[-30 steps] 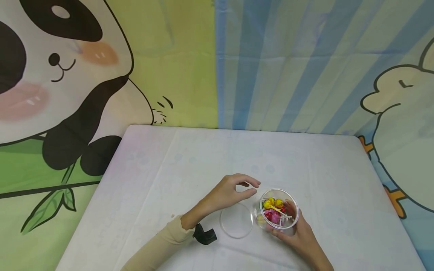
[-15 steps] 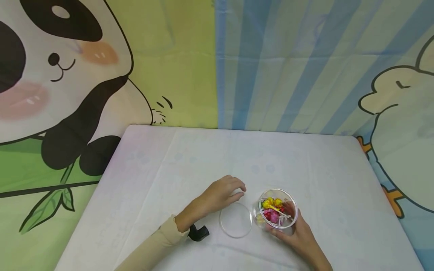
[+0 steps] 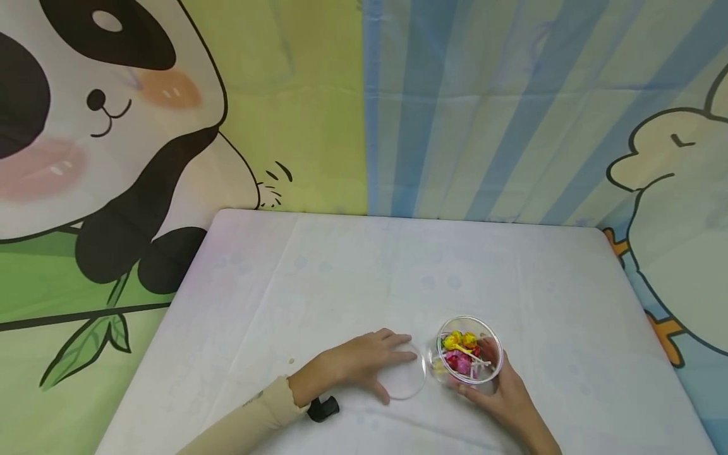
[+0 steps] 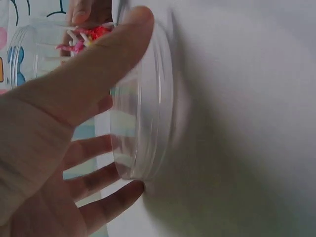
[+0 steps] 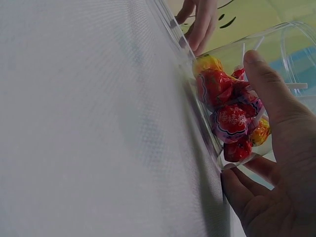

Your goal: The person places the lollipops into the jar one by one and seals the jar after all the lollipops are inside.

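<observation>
A clear round plastic lid (image 3: 411, 382) lies flat on the white table. Over its left side my left hand (image 3: 364, 357) spreads its fingers and thumb; in the left wrist view the thumb (image 4: 94, 69) crosses one side of the lid and fingertips come to its far edge. To the right stands a clear plastic jar (image 3: 435, 374) with its top uncovered, tilted slightly in view. Inside are several wrapped lollipops (image 5: 229, 118), red, yellow and pink, with white sticks. My right hand (image 3: 503, 395) grips the jar from the right, thumb on the near side.
A white cloth covers the table (image 3: 318, 272). Behind it hangs a printed backdrop with a panda (image 3: 108, 158) at left and a pale bird figure (image 3: 682, 234) at right. A black wrist mount (image 3: 323, 409) sits under the left wrist.
My left hand has drawn back from beside the jar and come down over the lid, its fingers spreading. My right hand and the jar stay in place.
</observation>
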A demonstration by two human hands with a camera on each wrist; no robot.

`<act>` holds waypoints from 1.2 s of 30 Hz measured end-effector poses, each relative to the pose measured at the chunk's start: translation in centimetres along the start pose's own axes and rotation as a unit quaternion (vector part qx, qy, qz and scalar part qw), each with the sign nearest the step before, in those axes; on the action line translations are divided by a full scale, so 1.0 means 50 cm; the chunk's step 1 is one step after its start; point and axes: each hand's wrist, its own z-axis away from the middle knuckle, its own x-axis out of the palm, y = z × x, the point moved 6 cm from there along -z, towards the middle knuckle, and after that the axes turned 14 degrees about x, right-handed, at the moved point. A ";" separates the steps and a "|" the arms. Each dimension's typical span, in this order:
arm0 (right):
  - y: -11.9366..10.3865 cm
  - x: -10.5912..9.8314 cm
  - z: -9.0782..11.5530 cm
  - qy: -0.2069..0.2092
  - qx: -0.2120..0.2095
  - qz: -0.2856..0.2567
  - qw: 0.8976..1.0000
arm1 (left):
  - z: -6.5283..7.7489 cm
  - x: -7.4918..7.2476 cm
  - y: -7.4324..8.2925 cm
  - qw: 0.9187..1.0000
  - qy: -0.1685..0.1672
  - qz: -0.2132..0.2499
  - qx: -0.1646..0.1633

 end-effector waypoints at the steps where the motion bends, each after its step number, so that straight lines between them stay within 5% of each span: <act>1: 0.000 -0.001 0.000 0.001 0.002 0.001 1.000 | -0.001 0.001 0.002 1.000 -0.004 0.000 -0.002; 13: 0.004 -0.007 0.004 0.007 0.005 0.003 1.000 | -0.015 0.013 0.024 0.995 -0.001 -0.101 0.004; 16: 0.004 -0.006 0.004 0.004 0.003 -0.001 1.000 | -0.018 0.009 0.016 0.997 -0.010 -0.074 0.022; 21: 0.005 -0.002 0.005 0.002 -0.001 0.003 1.000 | -0.011 -0.022 -0.016 0.998 -0.017 0.056 0.039; 25: 0.003 -0.003 0.005 0.004 -0.002 0.009 1.000 | -0.005 -0.063 -0.046 0.993 0.035 0.115 0.015; 29: 0.002 -0.005 0.004 0.004 0.000 0.009 1.000 | -0.006 -0.111 -0.059 0.985 0.130 0.113 0.008; 33: 0.001 -0.005 0.005 0.004 -0.001 0.005 1.000 | -0.016 -0.150 -0.044 0.969 0.219 0.107 0.034; 36: 0.000 0.000 0.002 0.002 -0.008 0.006 1.000 | -0.035 -0.165 -0.015 0.965 0.243 0.072 0.058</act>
